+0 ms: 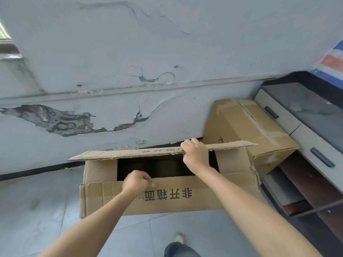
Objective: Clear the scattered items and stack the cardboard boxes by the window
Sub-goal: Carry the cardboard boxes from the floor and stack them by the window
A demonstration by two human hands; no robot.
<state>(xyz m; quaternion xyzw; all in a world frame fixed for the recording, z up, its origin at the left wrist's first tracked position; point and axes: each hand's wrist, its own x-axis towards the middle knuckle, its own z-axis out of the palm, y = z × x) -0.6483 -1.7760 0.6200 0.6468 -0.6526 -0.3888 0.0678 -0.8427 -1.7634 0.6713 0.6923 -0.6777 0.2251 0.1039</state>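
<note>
1. The open cardboard box (176,203) sits at centre frame, near the foot of the wall (130,52), above the grey tiled floor (37,210). Whether its base rests on the tiles cannot be determined.
2. Right side: a second cardboard box (246,125), taped shut, stands just beside the open box's right end and against the wall. Its right face lies close to a cabinet (278,115) with pale drawer fronts and dark handles. Room to move on this side is narrow.
3. Left side: bare floor runs along the wall from the open box's left end toward the window (3,32), which shows only as a sliver at the upper left edge.
4. Near side: open tiles lie between the box and the person's shoe (179,238).
5. The far flap (130,154) stands out level, its corrugated edge facing the camera. The near panel (204,199) carries black printed characters, upside down in this view. The interior is dark, so its contents cannot be seen.
6. The left hand (136,182) grips the top edge of the near panel, fingers curled over it and thumb on the printed face.
7. The right hand (195,154) grips the far flap's edge, fingers wrapped over the top.
</note>
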